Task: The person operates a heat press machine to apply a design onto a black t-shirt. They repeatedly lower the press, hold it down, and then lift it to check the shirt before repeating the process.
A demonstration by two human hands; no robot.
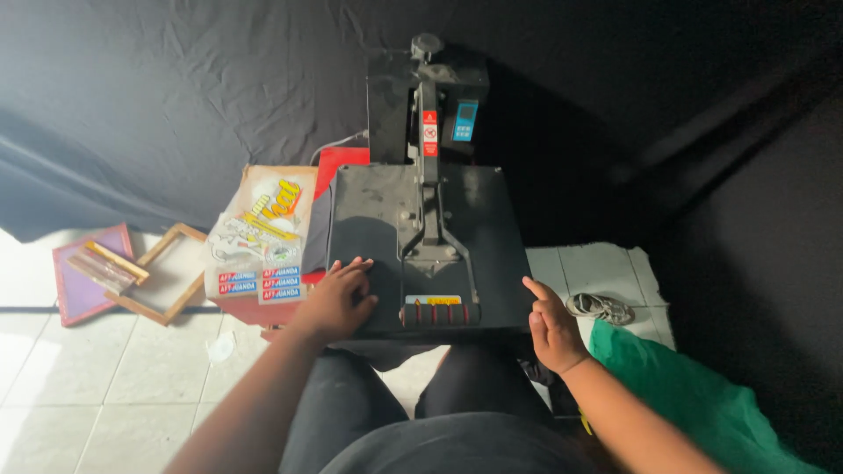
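Note:
A black heat press [421, 246] stands on the floor in front of me, its flat top plate lowered and its ribbed handle [442, 312] pointing toward me. My left hand [338, 298] rests flat on the plate's near left corner, fingers spread. My right hand [553, 325] touches the plate's right edge near the front corner, index finger pointing out, holding nothing. A dark garment [318, 230] sticks out from under the plate on the left.
A clear film sheet with colourful printed designs [262, 233] lies left of the press on a red base. Wooden screen frames [132, 272] lie on the white tiles at far left. Green cloth [702, 404] sits at right, a grey shoe [600, 307] beyond it. Black fabric hangs behind.

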